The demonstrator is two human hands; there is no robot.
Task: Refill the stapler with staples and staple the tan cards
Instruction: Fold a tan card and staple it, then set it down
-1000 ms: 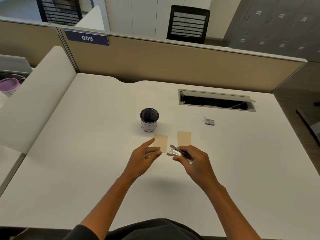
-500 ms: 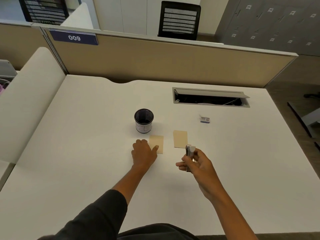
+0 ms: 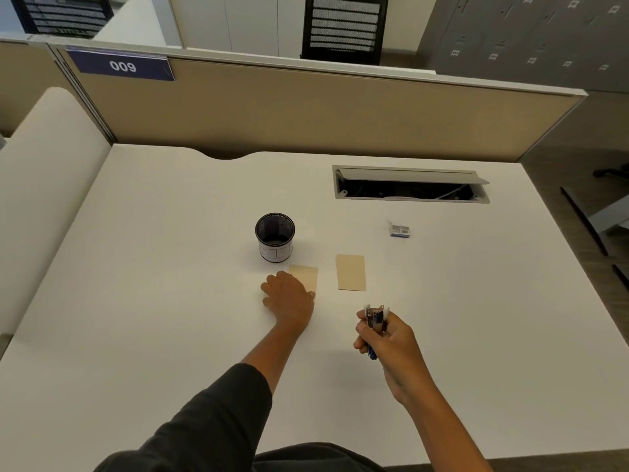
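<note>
Two tan cards lie on the white desk (image 3: 170,267). My left hand (image 3: 287,296) rests palm down over the left tan card (image 3: 308,275), covering its lower left part. The right tan card (image 3: 350,272) lies free beside it. My right hand (image 3: 388,342) grips a small blue and silver stapler (image 3: 374,323), held upright above the desk, below the right card. A small box of staples (image 3: 399,230) sits further back on the right.
A black mesh pen cup (image 3: 275,240) stands just behind the left card. An open cable tray (image 3: 410,183) is set into the desk at the back right. A beige partition (image 3: 306,110) closes the far edge.
My left hand dropped from beside the stapler onto the left card. My right hand drew the stapler back toward me and turned it upright.
</note>
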